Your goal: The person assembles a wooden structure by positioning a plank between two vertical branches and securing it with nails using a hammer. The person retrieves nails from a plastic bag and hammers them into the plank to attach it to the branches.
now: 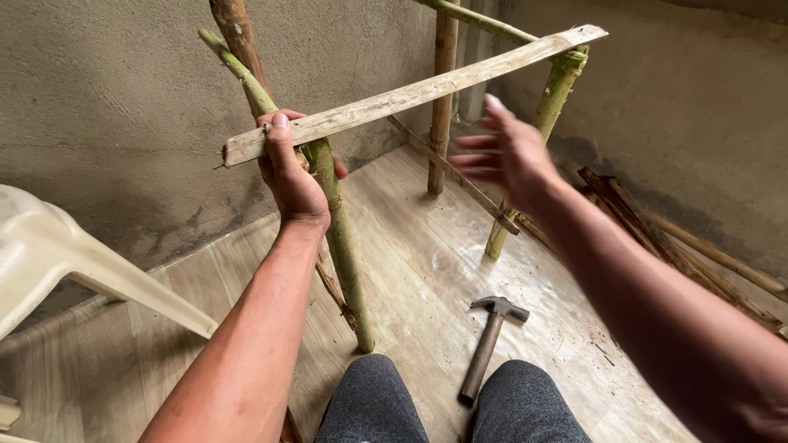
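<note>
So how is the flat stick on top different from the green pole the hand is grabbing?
The flat slat is pale, thin and straight-edged, while the green pole is round and mossy green. The slat lies slanting across the top of the frame; the pole stands nearly upright on the floor. The left hand presses both together where they cross. The right hand touches neither. Both look like rough, unpainted wood.

1. The right hand (509, 152) is blurred; how its fingers are set cannot be told.
2. The plastic chair (57, 254) is cut off by the left edge.
3. Part of the green pole (341, 238) is hidden behind the left hand (289, 176) and the flat slat (410, 94).
4. The hammer (490, 336) handle's end is partly hidden between the grey-clad knees (373, 402).
5. The stick pile (689, 254) runs out at the right edge.
</note>
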